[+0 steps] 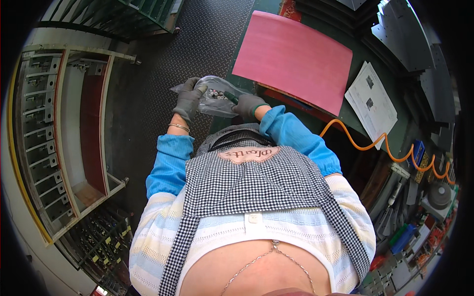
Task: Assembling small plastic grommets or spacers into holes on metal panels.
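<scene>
Both hands, in grey gloves, were out in front of the person's apron, at the near left of the bench. The left hand (188,101) was clenched on the left edge of a clear plastic bag (217,108), thumb toward the middle of it. Small pale and dark parts (216,93) lay bunched inside, showing through the film. Over the patterned floor (200,44) the bag hung between the two hands, just short of the bench. The right hand (245,105) was up against the bag's right side, fingers bent; a dark green shape (230,97) pointed from it toward the parts, and from where I stood I could not tell whether that was a tool or a gloved finger, nor how firmly the hand gripped.

To my eye the step in hand was getting at the bag's contents, and the next move called for the left hand to hold the bag steady while the right worked among the parts.

Farther right, a pink sheet (296,61) lay on the green bench (358,54), printed papers (373,101) just beside it, and an orange coiled hose (359,147) looped across the near side.
</scene>
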Demonstrator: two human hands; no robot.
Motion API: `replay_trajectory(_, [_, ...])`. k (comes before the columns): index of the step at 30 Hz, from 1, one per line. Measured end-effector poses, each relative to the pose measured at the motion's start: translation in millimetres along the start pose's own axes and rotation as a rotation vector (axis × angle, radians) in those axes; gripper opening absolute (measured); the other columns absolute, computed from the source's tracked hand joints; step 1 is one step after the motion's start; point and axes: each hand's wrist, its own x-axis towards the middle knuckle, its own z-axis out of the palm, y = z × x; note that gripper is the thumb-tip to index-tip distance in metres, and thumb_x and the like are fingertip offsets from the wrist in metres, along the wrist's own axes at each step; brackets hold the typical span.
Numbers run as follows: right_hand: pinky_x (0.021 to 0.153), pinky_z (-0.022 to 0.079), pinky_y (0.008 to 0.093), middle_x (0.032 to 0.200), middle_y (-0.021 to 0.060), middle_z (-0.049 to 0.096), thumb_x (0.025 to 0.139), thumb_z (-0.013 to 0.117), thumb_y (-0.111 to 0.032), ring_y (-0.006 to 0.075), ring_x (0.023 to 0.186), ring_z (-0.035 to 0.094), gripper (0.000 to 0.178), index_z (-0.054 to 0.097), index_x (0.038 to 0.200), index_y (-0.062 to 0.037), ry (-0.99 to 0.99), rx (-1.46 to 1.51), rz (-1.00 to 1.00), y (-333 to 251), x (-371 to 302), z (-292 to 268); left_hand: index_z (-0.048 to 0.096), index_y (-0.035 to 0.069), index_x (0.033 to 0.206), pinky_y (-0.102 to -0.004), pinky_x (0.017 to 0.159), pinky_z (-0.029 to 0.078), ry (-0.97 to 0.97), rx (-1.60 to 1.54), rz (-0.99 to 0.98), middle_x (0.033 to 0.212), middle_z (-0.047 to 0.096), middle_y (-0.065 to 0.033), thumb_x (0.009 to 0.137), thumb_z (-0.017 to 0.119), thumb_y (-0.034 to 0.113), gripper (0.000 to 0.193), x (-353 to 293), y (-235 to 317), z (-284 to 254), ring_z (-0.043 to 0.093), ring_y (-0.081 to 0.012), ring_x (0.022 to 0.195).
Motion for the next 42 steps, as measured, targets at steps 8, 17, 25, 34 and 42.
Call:
replay_trajectory(8, [0.086, 0.054, 0.0440, 0.106, 0.0220, 0.075, 0.084, 0.069, -0.038, 0.0372, 0.098, 0.072, 0.046, 0.075, 0.110, -0.0004, -0.084, -0.059, -0.167, 0, 2, -14, 0.062, 0.004, 0.126, -0.0296, 0.085, 0.053, 0.018, 0.095, -0.072, 0.113, 0.067, -0.0047, 0.097, 0.070, 0.014, 0.032, -4, -19, -2, 0.062, -0.0142, 0.097])
replay_trajectory(17, [0.080, 0.055, 0.0435, 0.098, 0.0195, 0.076, 0.083, 0.070, -0.037, 0.0336, 0.087, 0.074, 0.043, 0.076, 0.105, -0.0002, -0.204, 0.073, -0.124, -8, 32, 5, 0.063, 0.004, 0.126, -0.0313, 0.085, 0.054, 0.022, 0.008, -0.119, 0.111, 0.068, -0.0048, 0.097, 0.069, 0.014, 0.031, -7, -20, -4, 0.063, -0.0147, 0.096])
replay_trajectory(25, [0.082, 0.055, 0.0442, 0.102, 0.0216, 0.076, 0.085, 0.069, -0.036, 0.0349, 0.092, 0.074, 0.043, 0.076, 0.108, -0.0005, 0.004, -0.102, -0.074, -5, 32, 12, 0.066, 0.001, 0.118, -0.0297, 0.081, 0.053, 0.046, -0.010, -0.060, 0.105, 0.070, -0.0055, 0.094, 0.072, 0.013, 0.027, -17, -2, -4, 0.063, -0.0137, 0.092])
replay_trajectory(34, [0.080, 0.053, 0.0418, 0.096, 0.0161, 0.075, 0.084, 0.069, -0.035, 0.0311, 0.085, 0.072, 0.040, 0.071, 0.106, -0.0017, -0.284, 0.199, -0.186, -15, -24, -44, 0.063, 0.002, 0.123, -0.0316, 0.083, 0.054, 0.212, -0.057, -0.166, 0.108, 0.069, -0.0070, 0.097, 0.068, 0.014, 0.029, -10, -26, -3, 0.064, -0.0165, 0.093])
replay_trajectory(42, [0.091, 0.054, 0.0453, 0.109, 0.0216, 0.074, 0.082, 0.068, -0.037, 0.0386, 0.103, 0.071, 0.046, 0.075, 0.112, -0.0020, -0.145, -0.121, -0.123, -14, 2, -7, 0.063, 0.003, 0.120, -0.0309, 0.084, 0.053, 0.150, -0.143, -0.116, 0.108, 0.067, -0.0044, 0.097, 0.069, 0.015, 0.026, -26, -9, -4, 0.062, -0.0146, 0.094])
